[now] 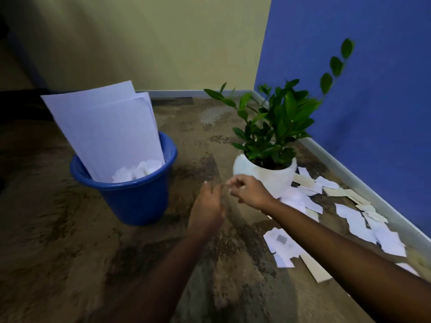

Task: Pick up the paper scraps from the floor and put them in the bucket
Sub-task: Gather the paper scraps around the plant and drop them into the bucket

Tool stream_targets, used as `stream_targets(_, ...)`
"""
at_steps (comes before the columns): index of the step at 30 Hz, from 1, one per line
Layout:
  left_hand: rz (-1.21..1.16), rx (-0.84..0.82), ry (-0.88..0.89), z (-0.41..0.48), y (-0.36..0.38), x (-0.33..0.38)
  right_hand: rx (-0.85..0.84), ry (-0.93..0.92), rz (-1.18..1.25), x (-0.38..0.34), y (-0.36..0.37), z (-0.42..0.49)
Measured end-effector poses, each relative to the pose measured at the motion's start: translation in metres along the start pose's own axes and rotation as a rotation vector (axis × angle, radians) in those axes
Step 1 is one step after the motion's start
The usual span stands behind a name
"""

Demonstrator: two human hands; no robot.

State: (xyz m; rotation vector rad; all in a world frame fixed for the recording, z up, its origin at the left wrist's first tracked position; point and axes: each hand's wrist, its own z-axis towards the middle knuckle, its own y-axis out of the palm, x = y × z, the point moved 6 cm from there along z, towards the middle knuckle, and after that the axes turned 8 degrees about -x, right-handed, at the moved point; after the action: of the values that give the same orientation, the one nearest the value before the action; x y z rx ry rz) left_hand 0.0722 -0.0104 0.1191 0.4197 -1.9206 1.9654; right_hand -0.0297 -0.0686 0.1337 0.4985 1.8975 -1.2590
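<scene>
Scraps (359,221) are strewn on the floor (70,241) beside the plant pot (263,180), apart from the bucket (133,201). Left hand (207,206) is held slack; right hand (248,192) is curled, its contents cannot be told. The pot could be knocked when scraps are reached.

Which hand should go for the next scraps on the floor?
Right, probably. The right hand is closer to the scraps, which lie on its side past the pot; the left hand is nearer the bucket.
</scene>
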Motion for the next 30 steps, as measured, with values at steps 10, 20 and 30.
stream_targets(10,-0.082,-0.546,-0.023,-0.015,0.122,0.079,-0.039,0.516,-0.294,0.197,-0.062,-0.104)
stream_targets(20,-0.001,-0.552,0.137,-0.012,0.165,0.112,0.062,0.823,-0.220,0.276,-0.069,-0.168)
stream_targets(30,0.036,-0.580,0.027,0.003,0.180,0.108,0.415,0.732,0.157,0.278,-0.073,-0.167)
